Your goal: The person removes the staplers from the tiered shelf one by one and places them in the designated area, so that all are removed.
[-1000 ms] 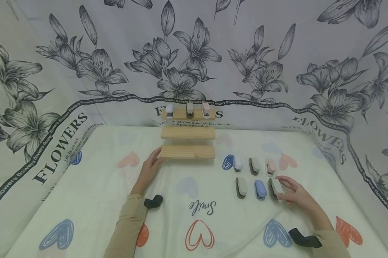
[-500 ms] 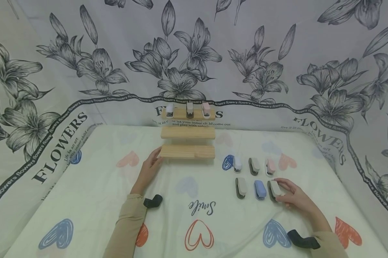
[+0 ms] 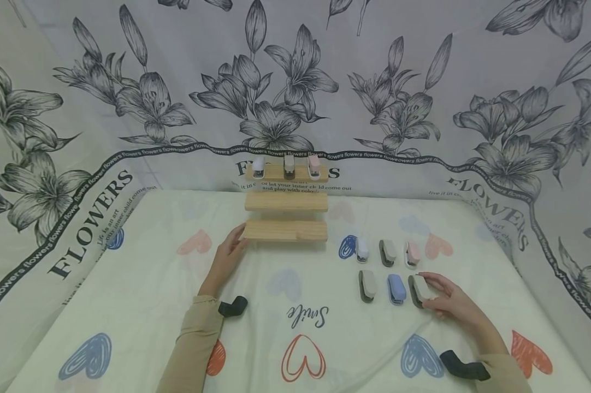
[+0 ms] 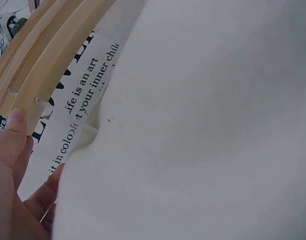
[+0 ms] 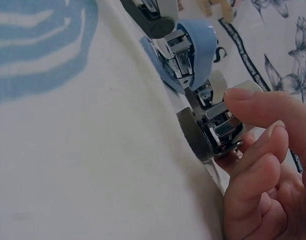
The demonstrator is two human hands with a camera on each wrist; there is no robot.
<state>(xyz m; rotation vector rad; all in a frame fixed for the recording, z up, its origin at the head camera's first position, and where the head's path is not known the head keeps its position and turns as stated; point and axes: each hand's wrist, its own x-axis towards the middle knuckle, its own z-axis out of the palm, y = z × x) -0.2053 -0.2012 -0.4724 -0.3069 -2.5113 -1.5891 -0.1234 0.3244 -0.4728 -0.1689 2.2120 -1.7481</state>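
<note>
My right hand (image 3: pixel 450 300) grips a light grey stapler with a dark base (image 3: pixel 417 290) at the right end of the front row, thumb and fingers on its sides. In the right wrist view its metal front (image 5: pixel 218 130) faces the camera. Beside it stand a blue stapler (image 3: pixel 396 289) and another grey stapler (image 3: pixel 367 286). Behind them are a white stapler (image 3: pixel 361 249), a grey one (image 3: pixel 387 252) and a pink one (image 3: pixel 412 254). My left hand (image 3: pixel 228 256) holds the left end of a stepped wooden rack (image 3: pixel 285 231), thumb on the lowest board's end (image 4: pixel 23 110).
On the rack's top board (image 3: pixel 274 173) sit a white stapler (image 3: pixel 258 167), a grey stapler (image 3: pixel 289 167) and a pink stapler (image 3: pixel 314 167). A cloth with printed hearts (image 3: pixel 256 338) covers the table. A flower-patterned curtain (image 3: pixel 344 120) hangs behind.
The right hand shifts very slightly around the grey stapler, which stays at about the same spot. The left hand and the rack stay in place.
</note>
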